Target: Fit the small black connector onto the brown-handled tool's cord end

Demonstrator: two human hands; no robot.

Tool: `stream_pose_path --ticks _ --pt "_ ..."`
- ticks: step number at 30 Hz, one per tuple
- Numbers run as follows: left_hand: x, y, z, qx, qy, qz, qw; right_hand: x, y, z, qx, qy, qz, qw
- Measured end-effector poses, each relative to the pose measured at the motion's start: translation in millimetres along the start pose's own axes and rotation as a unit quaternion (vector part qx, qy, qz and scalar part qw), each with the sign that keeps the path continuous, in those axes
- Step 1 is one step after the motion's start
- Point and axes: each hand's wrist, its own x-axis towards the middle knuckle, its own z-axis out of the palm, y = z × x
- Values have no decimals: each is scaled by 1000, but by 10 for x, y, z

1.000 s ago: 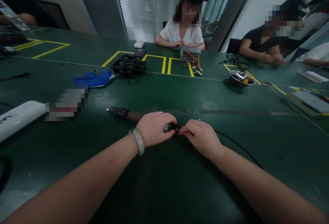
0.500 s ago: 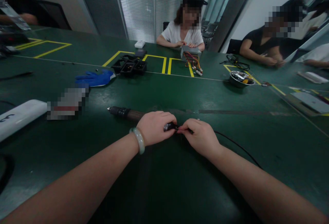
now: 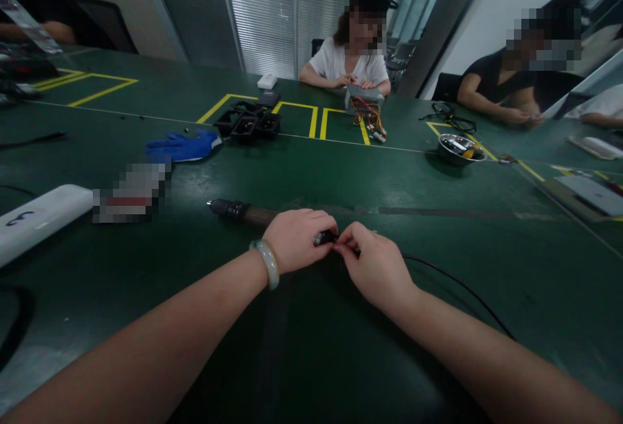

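On the smooth green tabletop (image 3: 311, 359), near centre, the left hand (image 3: 296, 240) grasps a dark cylindrical, metal-tipped tool (image 3: 257, 215) — the right hand (image 3: 379, 269) pinches a thin black cable (image 3: 446, 271) at the tool's right end.

1 blue glove (image 3: 182, 146) lies just beside black square frames (image 3: 244, 136), well apart from 1 metal bowl (image 3: 452, 156).

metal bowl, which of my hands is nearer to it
Right. Your right hand is on the near side of the metal bowl and to its left; your left hand is also on the near side, but farther left.
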Motion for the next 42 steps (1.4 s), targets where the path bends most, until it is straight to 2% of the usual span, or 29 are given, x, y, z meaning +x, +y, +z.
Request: stream_pose_path --ticks 13,22,42 --pt "-6 17 12 19 -1 5 1000 103 -116 -12 -29 8 25 999" --pt "-11 -4 17 -5 2 4 1000 31 -11 -176 7 -34 51 998" --pt "-11 -9 17 -15 -1 5 1000 30 -20 -197 19 -69 25 997"
